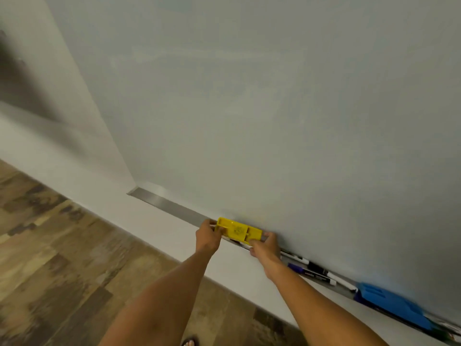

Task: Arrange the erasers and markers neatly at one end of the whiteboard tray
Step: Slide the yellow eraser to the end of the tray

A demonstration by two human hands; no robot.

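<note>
A yellow eraser (239, 231) sits on the metal whiteboard tray (159, 201), lying lengthwise along it just in front of the whiteboard (274, 108), with both of the person's hands on it. The left hand (208, 237) clasps the eraser's left end, its fingers (216, 230) curled closed around that end. The right hand (265, 247) holds the right end, fingers closed against the eraser and the thumb down at the tray's front edge. To the left of the eraser the tray runs bare to its end near the board's corner. To the right, past the right wrist, several markers (315, 270) lie along the tray, white barrels with dark caps, some overlapping; how many there are cannot be told through the blur. Further right again a blue eraser (391, 302) rests on the tray, well apart from the yellow one, with more small items beyond it that are too blurred to make out. Below is a white wall (154, 228) and a wood-patterned floor (57, 258).
</note>
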